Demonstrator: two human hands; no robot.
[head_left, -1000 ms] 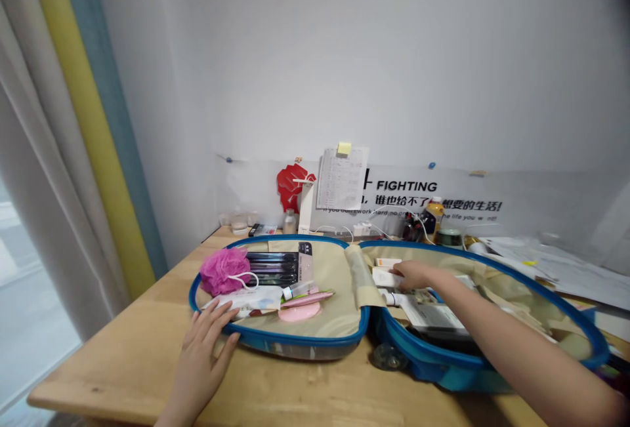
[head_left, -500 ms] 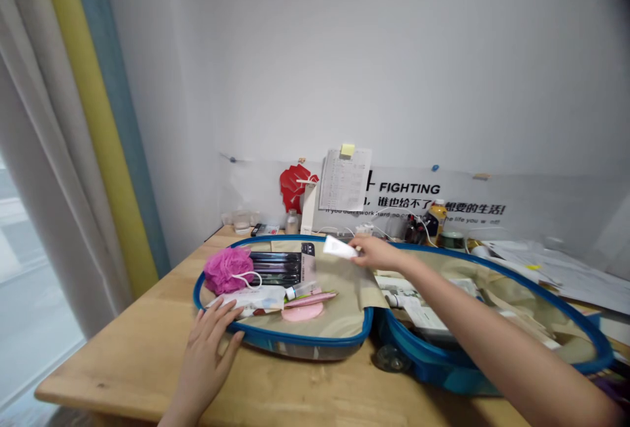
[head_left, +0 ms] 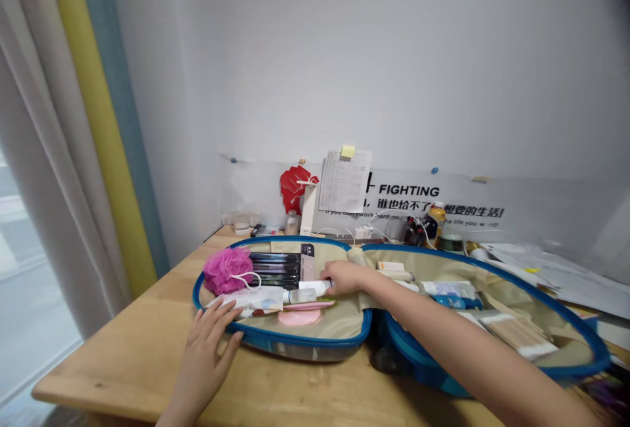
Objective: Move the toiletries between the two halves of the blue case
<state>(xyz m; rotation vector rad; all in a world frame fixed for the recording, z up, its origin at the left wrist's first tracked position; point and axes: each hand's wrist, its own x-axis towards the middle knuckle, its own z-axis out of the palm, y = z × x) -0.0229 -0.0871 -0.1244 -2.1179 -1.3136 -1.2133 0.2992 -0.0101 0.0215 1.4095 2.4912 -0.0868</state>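
A blue-rimmed suitcase (head_left: 315, 347) lies open on the table. My right hand (head_left: 344, 277) pinches the end of a small white tube (head_left: 315, 285) low inside the left half. My left hand (head_left: 209, 338) is spread over the near left rim, its fingertips at a white patterned packet (head_left: 258, 298). Around them lie a pink bath puff (head_left: 228, 273), a dark multi-pack of slim items (head_left: 275, 269), a capped tube (head_left: 301, 295), a pink and green slim item (head_left: 310, 305) and a pale pink oval piece (head_left: 300, 317).
In the right half are a bundle of cotton swabs (head_left: 522, 332), a blue item (head_left: 455, 302) and a small white box (head_left: 391, 267), partly behind my right forearm. Bottles (head_left: 436, 220), cables and papers (head_left: 531, 269) stand or lie along the back. A curtain (head_left: 73, 119) hangs left.
My right hand has moved down and left with the white tube, from above the left half to inside it among the other items. My left hand stays at the rim.
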